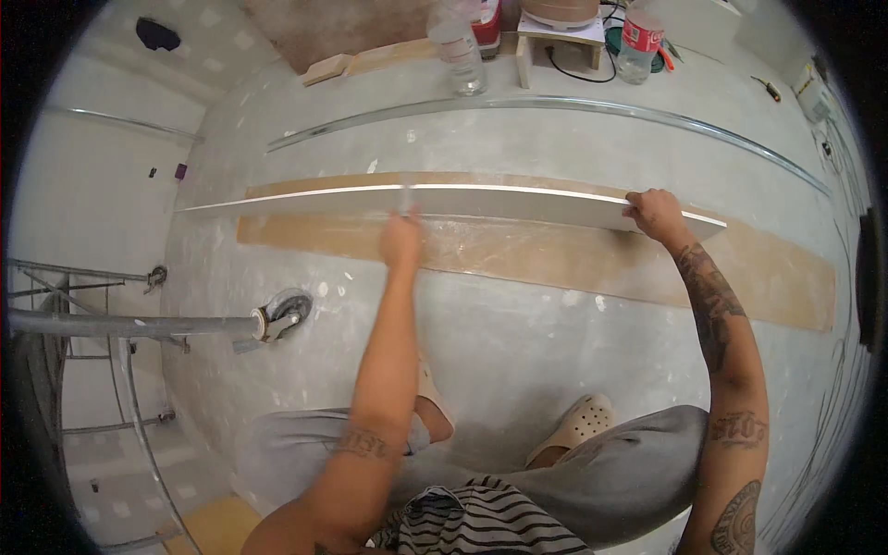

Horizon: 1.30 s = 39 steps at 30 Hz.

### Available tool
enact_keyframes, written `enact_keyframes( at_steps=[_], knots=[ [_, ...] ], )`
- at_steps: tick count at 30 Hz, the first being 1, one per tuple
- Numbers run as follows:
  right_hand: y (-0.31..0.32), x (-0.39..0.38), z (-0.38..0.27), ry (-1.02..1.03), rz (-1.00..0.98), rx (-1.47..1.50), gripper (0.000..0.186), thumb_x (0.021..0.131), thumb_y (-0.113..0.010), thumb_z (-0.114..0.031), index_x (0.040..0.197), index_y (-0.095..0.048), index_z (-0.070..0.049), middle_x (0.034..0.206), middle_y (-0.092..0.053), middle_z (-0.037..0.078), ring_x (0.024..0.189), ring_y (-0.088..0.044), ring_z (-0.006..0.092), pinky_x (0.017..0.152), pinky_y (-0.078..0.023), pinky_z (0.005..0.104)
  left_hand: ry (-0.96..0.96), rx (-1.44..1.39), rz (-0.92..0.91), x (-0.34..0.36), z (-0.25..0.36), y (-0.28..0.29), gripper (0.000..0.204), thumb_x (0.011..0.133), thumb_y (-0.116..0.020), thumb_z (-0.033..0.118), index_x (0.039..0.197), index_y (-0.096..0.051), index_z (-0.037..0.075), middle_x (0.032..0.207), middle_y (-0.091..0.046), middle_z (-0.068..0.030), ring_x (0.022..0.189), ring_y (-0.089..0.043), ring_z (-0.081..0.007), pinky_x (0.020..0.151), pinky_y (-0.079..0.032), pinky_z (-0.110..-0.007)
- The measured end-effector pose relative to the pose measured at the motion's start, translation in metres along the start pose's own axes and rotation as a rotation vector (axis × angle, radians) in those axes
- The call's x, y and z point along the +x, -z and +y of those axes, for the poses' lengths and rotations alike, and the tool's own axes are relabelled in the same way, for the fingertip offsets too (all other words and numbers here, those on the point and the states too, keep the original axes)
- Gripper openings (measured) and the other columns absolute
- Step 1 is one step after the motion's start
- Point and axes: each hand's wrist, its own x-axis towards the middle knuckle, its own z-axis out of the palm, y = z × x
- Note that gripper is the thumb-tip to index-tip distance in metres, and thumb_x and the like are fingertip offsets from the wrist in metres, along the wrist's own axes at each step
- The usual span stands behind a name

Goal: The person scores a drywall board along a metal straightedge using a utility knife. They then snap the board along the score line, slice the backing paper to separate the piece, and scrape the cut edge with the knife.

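A long, narrow white board (536,204) stretches across the middle of the view, tilted up on its edge. My right hand (657,215) grips it near its right end, with the fingers curled over the upper edge. Left of the board's middle, my left hand (401,242) is closed and smeared by motion. A small greyish thing (405,197) juts from it across the board's upper edge; its kind is too blurred to tell. Under and behind the board, a long brown sheet (573,262) lies on the grey floor.
Beyond the board lies a long metal profile (592,104). A plastic bottle (461,57), a red-labelled bottle (640,46) and a small wooden stand (561,44) are at the back. Scaffold tubing with a caster wheel (289,313) reaches in from the left. A screwdriver-like tool (770,90) lies far right.
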Motion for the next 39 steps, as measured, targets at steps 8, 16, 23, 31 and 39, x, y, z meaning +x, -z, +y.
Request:
enact_keyframes(
  at_steps=[8, 16, 23, 31, 39],
  knots=[
    [0.003, -0.001, -0.003, -0.059, -0.087, -0.001, 0.022, 0.081, -0.067, -0.032, 0.091, -0.066, -0.013, 0.078, -0.067, 0.015, 0.079, -0.065, 0.0355, 0.069, -0.051, 0.0464, -0.133, -0.017, -0.231, -0.096, 0.088, -0.055, 0.050, 0.092, -0.050, 0.047, 0.109, -0.059, 0.001, 0.085, -0.067, -0.0242, 0.084, -0.064, -0.0430, 0.074, -0.050, -0.053],
    [0.022, -0.076, 0.093, -0.315, -0.017, 0.084, 0.027, 0.082, -0.068, -0.032, 0.098, -0.066, -0.011, 0.091, -0.067, 0.015, 0.089, -0.064, 0.0343, 0.076, -0.050, 0.0449, -0.097, -0.069, -0.242, -0.053, 0.056, -0.041, 0.053, 0.089, -0.054, 0.050, 0.103, -0.064, 0.000, 0.091, -0.066, -0.0260, 0.089, -0.064, -0.0432, 0.075, -0.050, -0.051],
    [0.007, -0.047, 0.052, -0.198, 0.043, 0.041, 0.027, 0.085, -0.063, -0.036, 0.088, -0.061, -0.009, 0.079, -0.066, 0.014, 0.078, -0.063, 0.0369, 0.066, -0.048, 0.0464, -0.009, 0.070, -0.028, 0.018, -0.007, -0.004, 0.051, 0.092, -0.051, 0.047, 0.105, -0.060, -0.001, 0.091, -0.067, -0.0249, 0.089, -0.064, -0.0433, 0.078, -0.049, -0.051],
    [-0.006, -0.009, -0.022, -0.096, 0.159, 0.101, 0.021, 0.084, -0.063, -0.030, 0.085, -0.059, -0.009, 0.080, -0.065, 0.013, 0.078, -0.063, 0.0345, 0.067, -0.048, 0.0464, -0.108, 0.005, -0.190, -0.088, 0.082, -0.055, 0.049, 0.091, -0.051, 0.047, 0.103, -0.060, 0.000, 0.088, -0.066, -0.0249, 0.085, -0.064, -0.0430, 0.075, -0.049, -0.052],
    [-0.011, -0.017, -0.021, -0.074, 0.148, 0.067, 0.028, 0.088, -0.058, -0.037, 0.086, -0.054, -0.009, 0.079, -0.064, 0.010, 0.075, -0.062, 0.0336, 0.062, -0.047, 0.0457, 0.030, -0.023, -0.158, -0.038, 0.038, -0.039, 0.051, 0.091, -0.052, 0.048, 0.103, -0.061, -0.001, 0.087, -0.066, -0.0257, 0.084, -0.064, -0.0445, 0.074, -0.050, -0.052]
  ],
)
